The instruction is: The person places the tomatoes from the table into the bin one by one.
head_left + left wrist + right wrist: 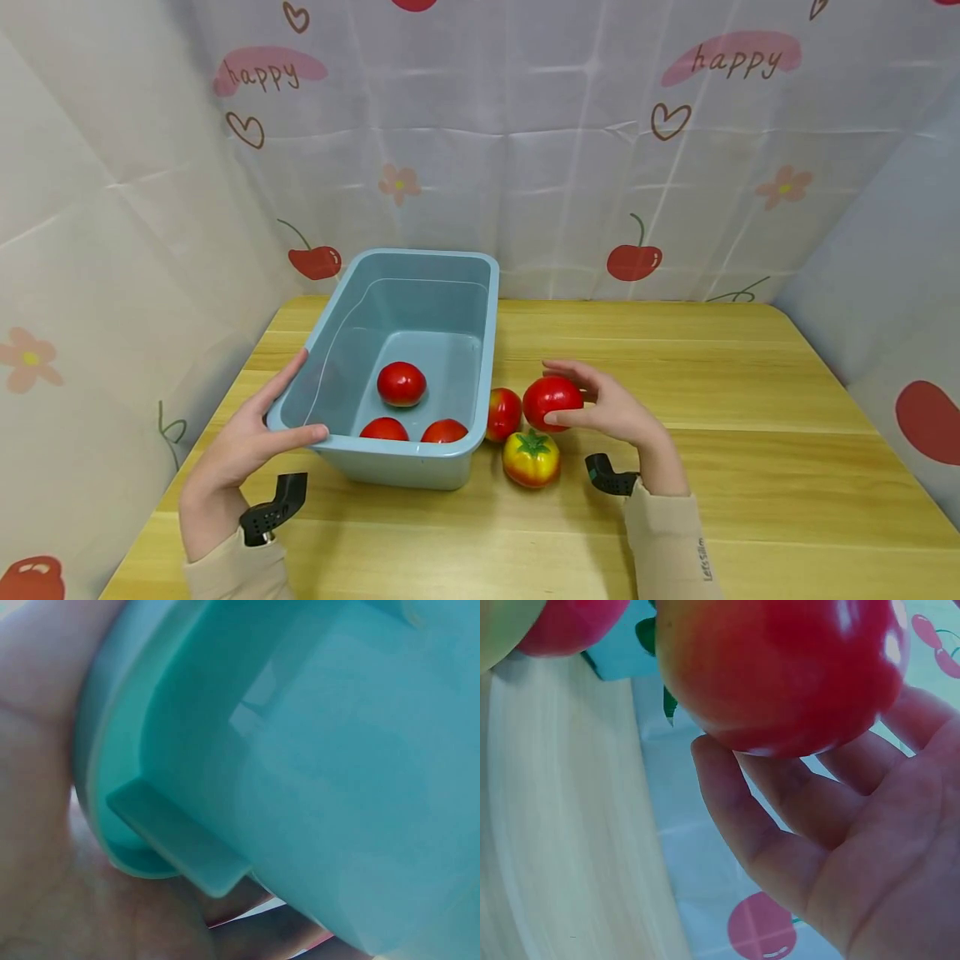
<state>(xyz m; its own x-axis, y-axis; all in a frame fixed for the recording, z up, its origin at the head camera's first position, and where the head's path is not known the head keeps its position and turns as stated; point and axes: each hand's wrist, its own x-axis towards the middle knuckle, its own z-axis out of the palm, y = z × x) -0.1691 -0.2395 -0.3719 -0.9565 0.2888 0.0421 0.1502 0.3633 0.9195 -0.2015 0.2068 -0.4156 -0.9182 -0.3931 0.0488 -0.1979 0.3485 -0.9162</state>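
Note:
My left hand (238, 446) grips the near left corner of a light blue plastic bin (397, 469), thumb over the rim and fingers along the outer side. The left wrist view shows the bin's lipped rim (120, 765) against the palm. On the right, my right hand (617, 410) holds a shiny red tomato (551, 402) between thumb and fingers; green leaves show on it in the right wrist view. Just beside it are a red tomato (503, 415) against the bin's right side and a yellow-orange tomato (532, 460) with a green leafy top.
Inside the bin lie a red tomato (401, 384) mid-floor and two more, one tomato (384, 429) and another tomato (444, 432), partly hidden by the near rim. A wooden table (720, 375) carries everything. Printed curtains (555, 167) enclose the back and sides.

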